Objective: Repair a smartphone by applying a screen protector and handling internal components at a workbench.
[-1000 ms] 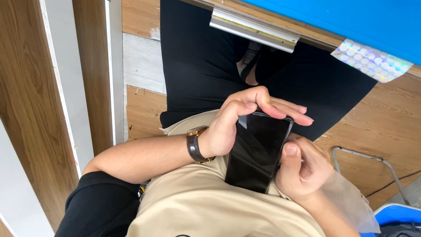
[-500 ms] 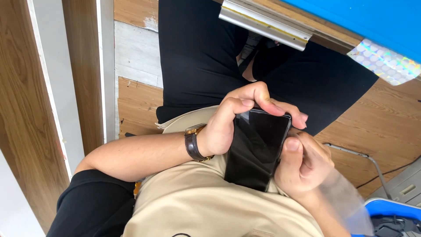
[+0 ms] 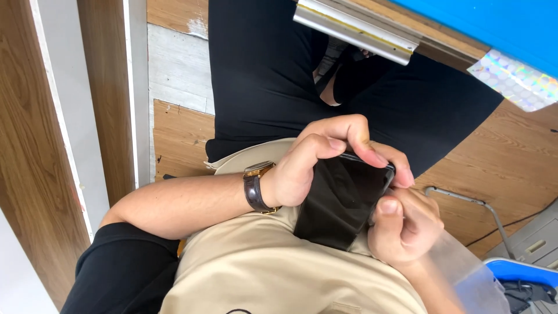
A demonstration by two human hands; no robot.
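At the centre of the frame a black phone (image 3: 343, 203) lies against a beige apron (image 3: 261, 273); the left hand (image 3: 325, 160), with a brown-strapped wristwatch (image 3: 256, 189) on its wrist, curls over the phone's top edge, fingers closed on it; the right hand (image 3: 404, 229) grips its lower right side, thumb pressed on the edge; a blue tabletop (image 3: 494, 23) fills the upper right.

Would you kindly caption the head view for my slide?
Both hands, left and right, grip a dark phone above the lap.

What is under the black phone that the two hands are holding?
Under the black phone lies beige cloth, over the person's lap. The left hand and right hand cover its edges; its underside is hidden.
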